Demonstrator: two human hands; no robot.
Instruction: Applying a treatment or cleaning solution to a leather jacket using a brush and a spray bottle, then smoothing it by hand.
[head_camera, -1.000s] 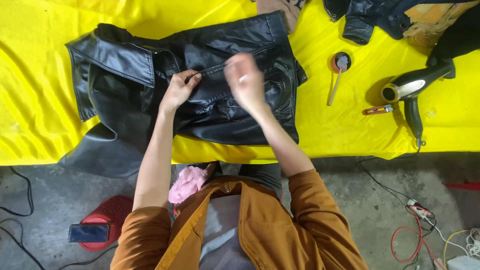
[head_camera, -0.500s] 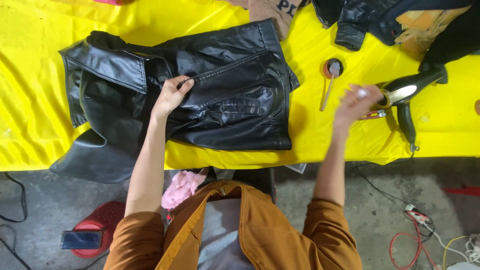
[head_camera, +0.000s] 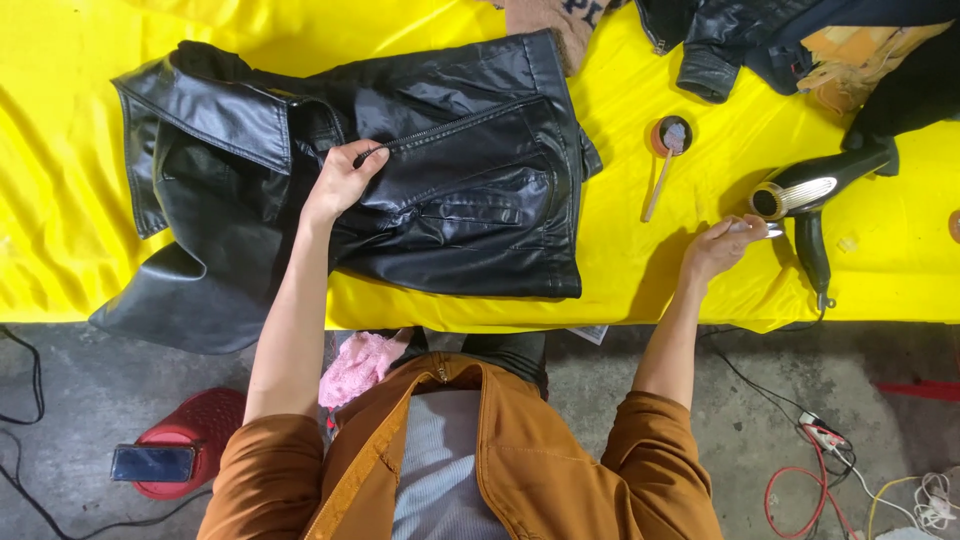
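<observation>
From the head view, the left hand (head_camera: 340, 182) is pinching the jacket (head_camera: 420, 170) at its zip, left of centre. The right hand (head_camera: 715, 248) is closing on a small tube (head_camera: 768, 229) lying crosswise beside the dryer (head_camera: 815, 190), right.

Table cover: a bright yellow cloth (head_camera: 90, 90) fills the upper half of the frame, creased, its edge hanging over the front.
Floor: grey concrete (head_camera: 80, 400) across the lower half, stained and scuffed.
Lower left: a red round stool (head_camera: 200, 425) with a dark phone (head_camera: 152, 462) lying on it; black cables (head_camera: 30, 370) trail beside.
Lower right: red, white and yellow cords (head_camera: 830, 470) lie tangled.
Light: even, with soft shadows.
</observation>
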